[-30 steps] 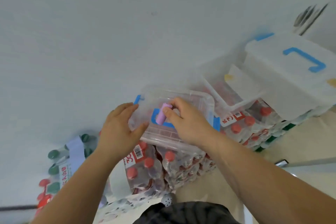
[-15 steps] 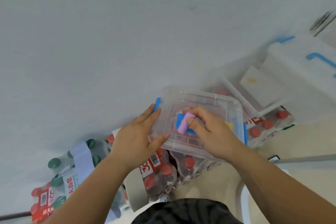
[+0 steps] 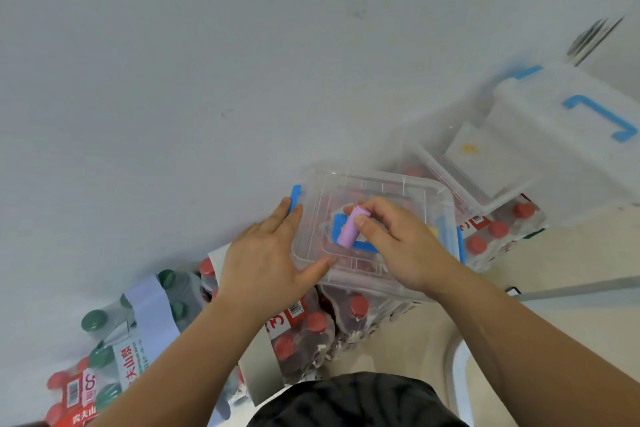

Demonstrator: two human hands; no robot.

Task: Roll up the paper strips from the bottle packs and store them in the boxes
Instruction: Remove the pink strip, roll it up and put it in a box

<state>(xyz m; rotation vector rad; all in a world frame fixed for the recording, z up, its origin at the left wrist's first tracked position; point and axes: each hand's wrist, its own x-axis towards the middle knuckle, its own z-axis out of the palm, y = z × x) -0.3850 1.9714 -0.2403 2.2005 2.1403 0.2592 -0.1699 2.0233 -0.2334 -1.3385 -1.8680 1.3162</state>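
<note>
A rolled paper strip [image 3: 348, 228], pale purple, is pinched between the thumb and fingertips of the right hand [image 3: 401, 246] and is held just over the lid of a clear plastic box [image 3: 415, 191], above the lid's blue handle [image 3: 363, 246]; whether the roll touches the lid cannot be told. The left hand [image 3: 266, 260] is laid flat against the box's left side, fingers straight and reaching a blue clip [image 3: 295, 196], the thumb pressed along the near edge. The box is set on shrink-wrapped packs of red-capped bottles [image 3: 308, 329]. Farther right, a second clear box [image 3: 460, 184] is seen open, with a large white lid [image 3: 554, 128] beyond it. At the near left, a pack of green-capped bottles [image 3: 104, 340] is wrapped by a pale paper band [image 3: 152, 305].
</note>
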